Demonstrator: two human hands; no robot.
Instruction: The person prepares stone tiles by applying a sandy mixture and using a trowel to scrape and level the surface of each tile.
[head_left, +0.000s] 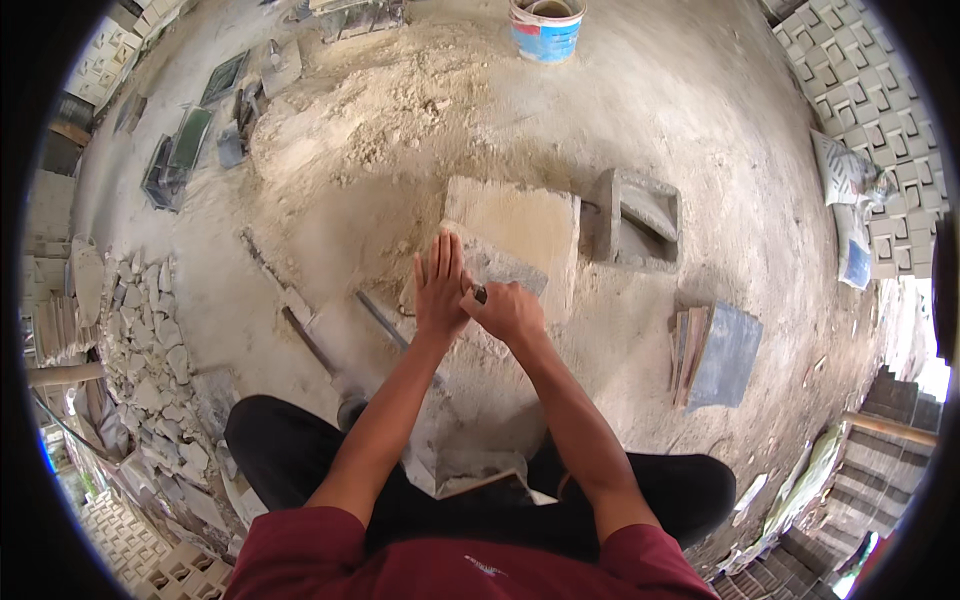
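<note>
My left hand (441, 287) lies flat, fingers together and pointing away from me, on the near left part of a rough grey slab. The slab (507, 268) sits at an angle over a square, dust-covered board (525, 212). Right beside it, my right hand (508, 312) is closed around a small tool, whose dark handle end (480, 294) shows by the thumb. The rest of that tool is hidden, so its kind cannot be made out. Both hands nearly touch above the slab.
A grey trough (602, 225) with a slanted piece inside stands right of the board. Nearer are leaning thin slabs (725, 355). Bars (380, 320) lie left on the ground. Beyond are a sand heap (385, 110) and a blue bucket (545, 42). Broken stones (150, 350) are piled left.
</note>
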